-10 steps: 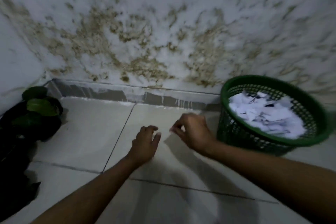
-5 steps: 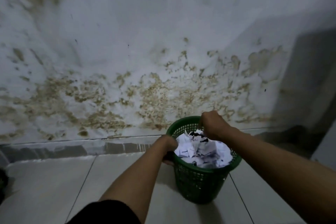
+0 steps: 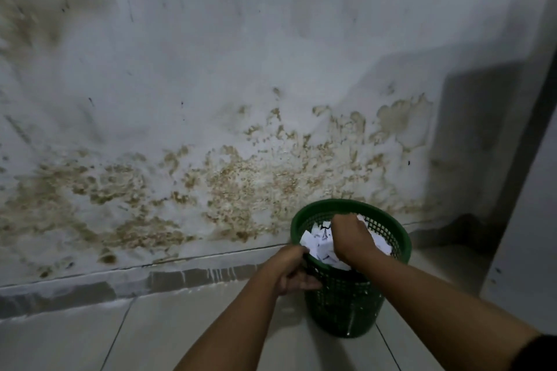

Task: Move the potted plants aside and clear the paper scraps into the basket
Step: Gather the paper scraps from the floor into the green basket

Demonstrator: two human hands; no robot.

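- The green basket (image 3: 346, 304) stands upright on the tiled floor (image 3: 180, 337), close to the foot of the wall, in the lower right part of the view.
- White paper scraps (image 3: 321, 245), some with dark marks, fill the basket nearly to its rim.
- The left hand (image 3: 291, 269) grips the near left edge of the basket: its fingers curl over the rim and its thumb lies against the mesh outside.
- The right hand (image 3: 349, 238) reaches into the mouth of the basket from above, fingers curled down among the scraps; whether it pinches any of them cannot be told, since the fingertips are hidden.
- Both forearms come in from the bottom edge, and a dark sleeve (image 3: 539, 352) shows at the lower right corner.
- The wall (image 3: 211, 69) behind is whitish with brown patchy stains along its lower part and a grey band at its base.
- A pale upright panel (image 3: 530, 190) stands at the far right.
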